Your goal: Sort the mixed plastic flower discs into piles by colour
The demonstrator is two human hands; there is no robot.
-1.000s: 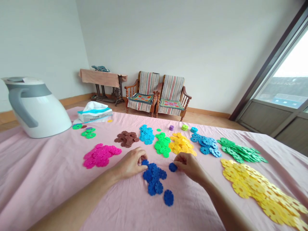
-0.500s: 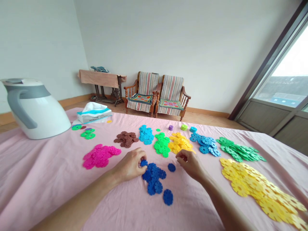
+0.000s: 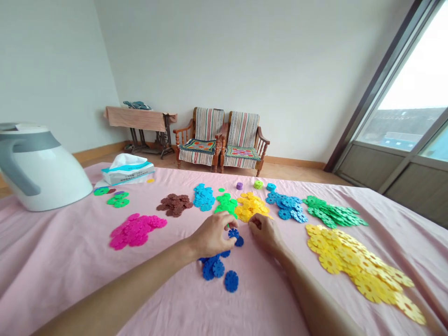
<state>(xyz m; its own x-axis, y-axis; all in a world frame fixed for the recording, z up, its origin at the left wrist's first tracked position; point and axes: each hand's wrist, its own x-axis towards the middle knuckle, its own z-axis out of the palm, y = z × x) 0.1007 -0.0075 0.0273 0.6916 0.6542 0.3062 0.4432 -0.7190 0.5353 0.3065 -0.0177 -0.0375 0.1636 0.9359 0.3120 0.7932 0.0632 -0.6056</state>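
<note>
Blue plastic discs (image 3: pixel 235 237) between hands (image 3: pixel 212 235) (image 3: pixel 264 233)

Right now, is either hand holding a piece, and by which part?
It cannot be told. The left hand has its fingertips beside a blue plastic disc, and the right hand is curled, so its fingers hide any piece.

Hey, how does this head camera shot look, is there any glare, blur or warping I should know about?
In the head view, the window is blown out to white, the wide lens stretches the left forearm, the blue discs look reasonably sharp, and shadows on the pink sheet stay soft.
</note>
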